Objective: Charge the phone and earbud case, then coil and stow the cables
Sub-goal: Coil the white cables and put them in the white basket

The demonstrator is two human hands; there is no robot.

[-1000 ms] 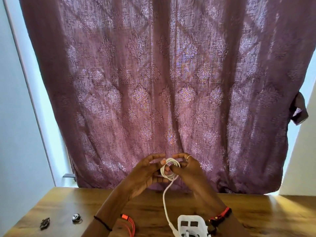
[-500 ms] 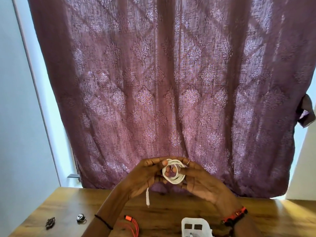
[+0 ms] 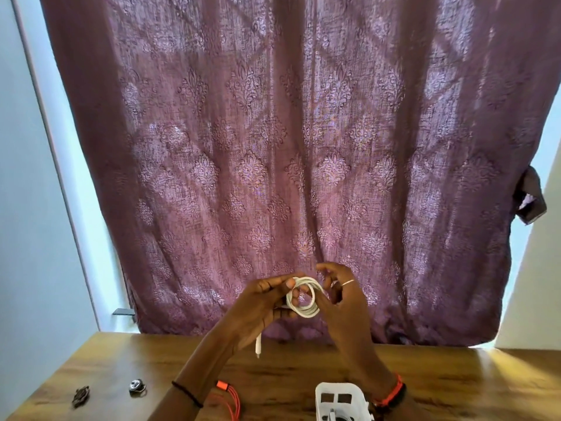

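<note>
A white cable (image 3: 303,299) is wound into a small coil, held up in front of the curtain above the table. My left hand (image 3: 264,302) pinches the coil's left side, and the cable's free plug end (image 3: 258,346) hangs below that hand. My right hand (image 3: 340,296) touches the coil's right side with its fingers curled around the loops; it wears a ring. An orange cable (image 3: 229,399) lies on the table under my left forearm. No phone or earbud case is visible.
A white plastic basket (image 3: 338,396) stands at the near edge of the wooden table (image 3: 455,384). Two small dark metal objects (image 3: 136,387) lie at the table's left. A maroon patterned curtain (image 3: 288,147) hangs right behind the table.
The long hanging stretch of white cable has been wound into the coil, leaving only a short plug end dangling. The coil has grown thicker and both hands sit slightly lower in view.
</note>
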